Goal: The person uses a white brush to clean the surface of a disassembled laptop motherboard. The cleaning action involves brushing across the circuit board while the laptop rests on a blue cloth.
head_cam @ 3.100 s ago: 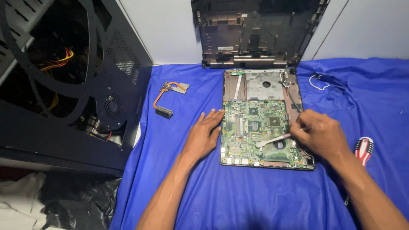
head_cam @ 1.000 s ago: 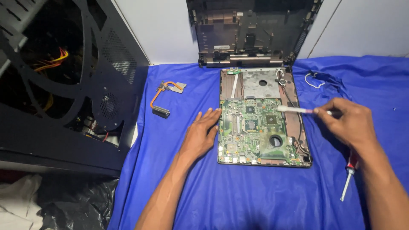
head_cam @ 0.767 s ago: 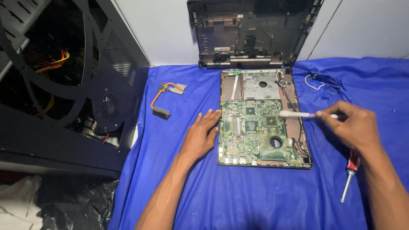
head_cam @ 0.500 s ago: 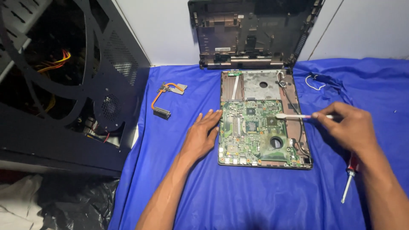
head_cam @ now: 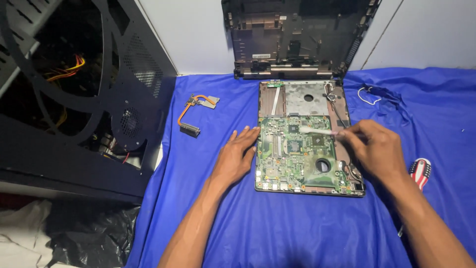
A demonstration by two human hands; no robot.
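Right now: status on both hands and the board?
Left hand flat on blue cloth, fingertips at motherboard edge. Right hand holds white brush, tip on board. Nothing blocking.

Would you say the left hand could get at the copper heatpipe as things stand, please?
Probably yes. The left hand lies flat beside the motherboard, holding nothing, and only bare blue cloth separates it from the heatpipe up-left.

Hidden and blurred parts

The white brush (head_cam: 317, 131) blurred beyond the right hand (head_cam: 374, 149), whose grip hid its handle; that forearm covered the screwdriver (head_cam: 420, 172) shaft.
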